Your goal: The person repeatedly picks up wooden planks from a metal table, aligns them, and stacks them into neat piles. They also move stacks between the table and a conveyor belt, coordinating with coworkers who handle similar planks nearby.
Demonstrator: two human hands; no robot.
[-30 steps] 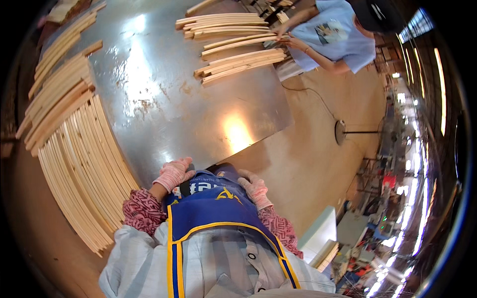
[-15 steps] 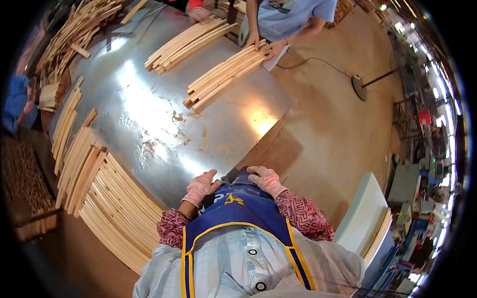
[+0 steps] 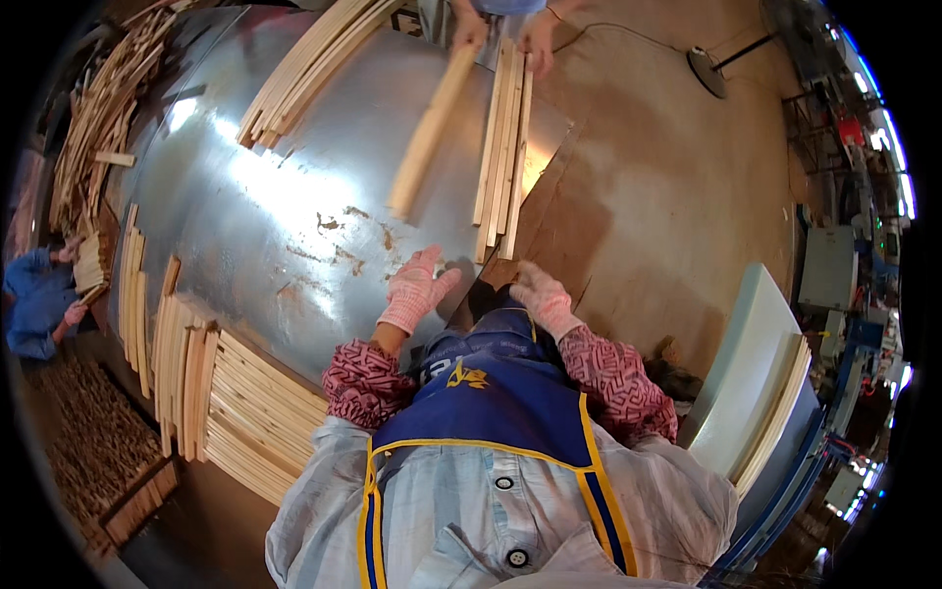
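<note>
My left hand (image 3: 418, 291), in a pinkish knit glove, is raised over the near edge of the metal table (image 3: 324, 187) with its fingers spread, holding nothing. Across from it my right hand (image 3: 546, 298), gloved alike, is also empty, its fingers reaching forward and apart. Just ahead of both hands lies a small bundle of pale wooden strips (image 3: 502, 147) along the table's right edge, its near ends a short way from my fingers. A co-worker's hand (image 3: 537, 41) rests at the bundle's far end. That person's other hand (image 3: 469, 29) grips a single wooden strip (image 3: 432, 133), blurred by motion.
Another bundle of strips (image 3: 314, 69) lies at the far left of the table. Stacked strips (image 3: 257, 412) stand on my left, near a bin of wood pieces (image 3: 88, 442). A jumbled wood pile (image 3: 103, 118) and another worker (image 3: 44, 294) are farther left. A white panel (image 3: 751, 353) stands right.
Both my hands have moved forward from my apron and reach toward the table. The near bundle has come closer and turned lengthwise toward me; the co-worker has one strip apart from it.
</note>
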